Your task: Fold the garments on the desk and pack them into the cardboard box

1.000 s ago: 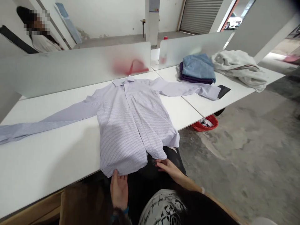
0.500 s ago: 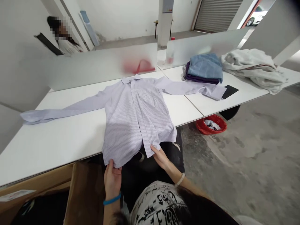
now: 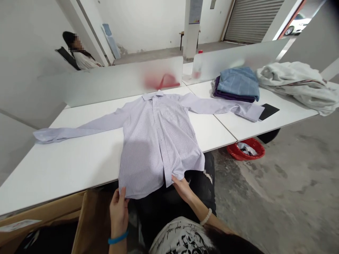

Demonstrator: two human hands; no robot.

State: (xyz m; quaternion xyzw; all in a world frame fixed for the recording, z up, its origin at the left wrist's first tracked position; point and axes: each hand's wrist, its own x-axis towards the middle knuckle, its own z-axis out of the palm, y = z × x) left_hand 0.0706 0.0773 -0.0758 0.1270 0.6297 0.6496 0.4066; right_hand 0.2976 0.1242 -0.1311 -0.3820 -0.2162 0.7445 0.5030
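Note:
A pale lilac striped shirt (image 3: pixel 148 148) lies front side up on the white table (image 3: pixel 87 158), its collar toward the frosted divider and its sleeves spread to both sides. Its lower hem hangs past the table's near edge over my lap. My left hand (image 3: pixel 119 208), with a blue wristband, pinches the hem's left corner between thumb and fingers. At the open button edge, my right hand (image 3: pixel 183 188), wearing a beaded bracelet, grips the hem; some of its fingers are hidden beneath the cloth.
Folded blue and purple clothes (image 3: pixel 237 84) and a heap of whitish cloth (image 3: pixel 296 83) rest on the right. A black flat item (image 3: pixel 268 112) lies by the right cuff. Below are a red bin (image 3: pixel 246 150) and a cardboard box (image 3: pixel 87 218). Beyond the frosted divider (image 3: pixel 119 79) sits a person (image 3: pixel 82 58).
My left hand has slid left along the hem to its corner, drawing the cloth straighter. My right hand keeps its grip. The whole view has shifted slightly.

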